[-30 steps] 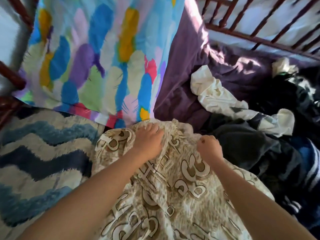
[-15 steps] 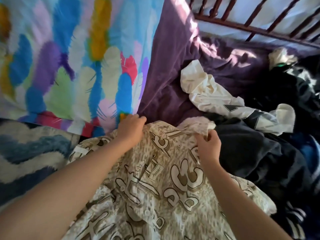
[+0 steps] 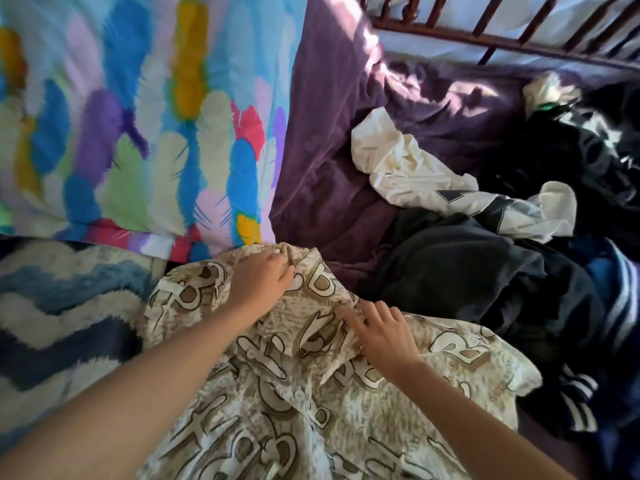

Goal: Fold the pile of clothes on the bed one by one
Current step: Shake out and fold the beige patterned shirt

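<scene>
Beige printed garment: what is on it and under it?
On the beige garment: left hand grips the bunched top edge, right hand lies flat mid-cloth. Its edges overlap the zigzag blanket and dark clothes; beneath its middle is hidden.

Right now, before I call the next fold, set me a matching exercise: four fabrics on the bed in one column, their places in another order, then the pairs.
Things
1. beige printed garment
2. cream garment
3. feather-print cover
4. zigzag blanket

Places
A. lower left of the view
B. touched by the left hand and the right hand
C. upper left of the view
D. crumpled on the purple sheet, beside the dark clothes

Pairs: 1-B, 2-D, 3-C, 4-A
</scene>
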{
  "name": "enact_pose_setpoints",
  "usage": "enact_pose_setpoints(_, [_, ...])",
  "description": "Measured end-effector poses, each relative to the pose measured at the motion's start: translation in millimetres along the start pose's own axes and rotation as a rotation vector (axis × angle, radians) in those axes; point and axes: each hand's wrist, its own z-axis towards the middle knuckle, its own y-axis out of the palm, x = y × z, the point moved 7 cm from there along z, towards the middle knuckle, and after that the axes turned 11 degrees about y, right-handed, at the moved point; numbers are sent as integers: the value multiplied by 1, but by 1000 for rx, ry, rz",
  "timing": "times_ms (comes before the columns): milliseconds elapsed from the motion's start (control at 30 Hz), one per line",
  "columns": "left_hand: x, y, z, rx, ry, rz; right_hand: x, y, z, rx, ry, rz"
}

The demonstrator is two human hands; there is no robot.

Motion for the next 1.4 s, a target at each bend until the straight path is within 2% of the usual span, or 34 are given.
enact_pose_setpoints(67, [-2,18,-14,-73,-96,-49,5,-7,-1,77,-9,22])
enact_pose_setpoints(167, [-7,59,-30,-368,-369,-290,14,-15,-6,184,-48,67])
enact_pose_setpoints(200, [-8,66,-34,-378,-439,-378,18,-18,-7,216,-30,86])
enact_pose_setpoints(267, [-9,63,-36,-239,-525,-515,26,-21,-5,215,50,83])
enact_pose_setpoints(333, [-8,54,-40,-128,-539,-567,32,-14,2,25,172,-49])
enact_pose_setpoints(400, [-5,41,-52,-138,-483,-464,35,2,4,-218,260,-130])
enact_pose_setpoints(433, [-5,33,-61,-130,-441,-356,33,5,5,-279,289,-99])
enact_pose_setpoints(500, [-16,7,-87,-30,-411,-131,20,0,12,-272,299,-30])
enact_pose_setpoints(600, [-59,-34,-147,130,-588,30,-7,-20,38,-146,273,150])
enact_pose_setpoints(667, [-85,-44,-190,127,-749,-73,-31,-31,65,-98,227,297])
enact_pose_setpoints(733, [-92,-43,-223,73,-812,-241,-56,-31,97,-150,204,399])
enact_pose_setpoints(833, [-87,-38,-256,11,-858,-223,-83,-18,140,-277,198,345])
enact_pose_setpoints(900, [-84,-30,-264,-165,-865,-55,-97,-8,158,-351,130,218])
enact_pose_setpoints(967, [-81,-27,-263,-264,-833,69,-108,-1,166,-355,26,90])
enact_pose_setpoints(1033, [-81,-31,-259,-246,-821,106,-113,2,168,-315,-10,8])
enact_pose_setpoints(1167, [-80,-22,-240,-244,-633,157,-117,-14,168,-190,-35,-81])
enact_pose_setpoints(1233, [-82,-14,-231,-253,-609,95,-120,-31,168,-152,-91,-13])
enact_pose_setpoints(1333, [-85,-15,-223,-275,-632,51,-116,-64,168,-103,-75,196])
enact_pose_setpoints(1400, [-94,-26,-226,-109,-697,-140,-111,-82,167,-51,-64,269])
